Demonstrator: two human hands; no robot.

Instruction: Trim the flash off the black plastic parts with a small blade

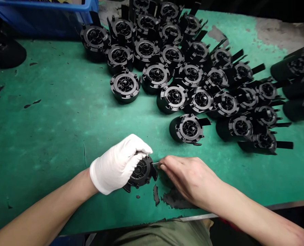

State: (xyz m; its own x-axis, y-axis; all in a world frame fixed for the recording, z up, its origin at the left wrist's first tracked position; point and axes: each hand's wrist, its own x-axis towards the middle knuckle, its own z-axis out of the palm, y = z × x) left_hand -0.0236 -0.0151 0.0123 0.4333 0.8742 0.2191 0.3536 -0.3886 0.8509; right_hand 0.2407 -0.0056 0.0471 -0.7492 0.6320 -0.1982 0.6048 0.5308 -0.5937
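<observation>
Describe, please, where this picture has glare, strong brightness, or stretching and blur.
Head view: pale glare spots the green tabletop, and small glints mark the black housings; head view: the gloved left hand stands out brightest among dark parts; head view: the cylinders at the right edge look stretched and somewhat blurred.

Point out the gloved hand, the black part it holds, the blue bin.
Gloved left hand (119,164), head view: back of glove.
Black part (141,170), head view: round face.
Blue bin (53,24), head view: outer wall.
</observation>
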